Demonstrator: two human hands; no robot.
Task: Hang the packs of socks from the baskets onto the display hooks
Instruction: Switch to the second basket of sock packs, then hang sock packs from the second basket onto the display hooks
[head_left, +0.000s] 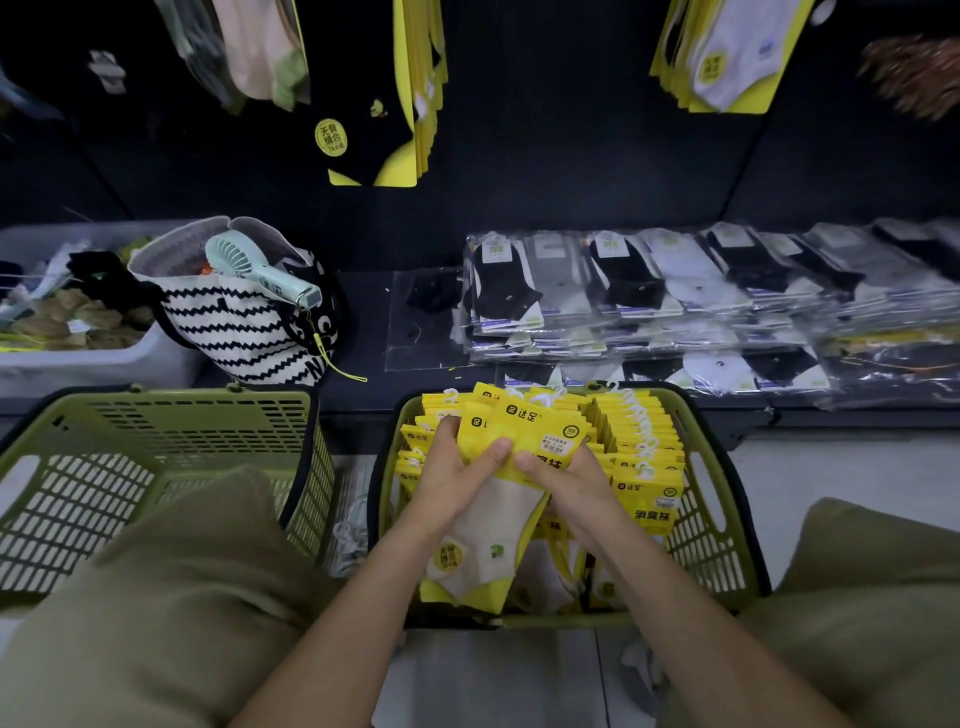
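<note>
A green basket (722, 551) in front of me is full of yellow sock packs (647, 467) with white hooks. Both hands hold a bundle of yellow packs (540, 423) over it. My left hand (457, 473) grips the bundle's left side, thumb across the front. My right hand (571, 483) grips its right side, fingers curled underneath. Beige socks show in the bundle's lower part (488, 545). Higher up, packs hang from display hooks on the dark wall: a black-sock group (374, 124) and a white-sock group (727, 57).
A second green basket (171, 447) stands at the left with nothing visible inside. Behind it are a striped bag (244, 322) with a hand fan (260, 270) and a white bin (78, 353). Flat clear-wrapped sock packs (675, 291) cover the shelf at right.
</note>
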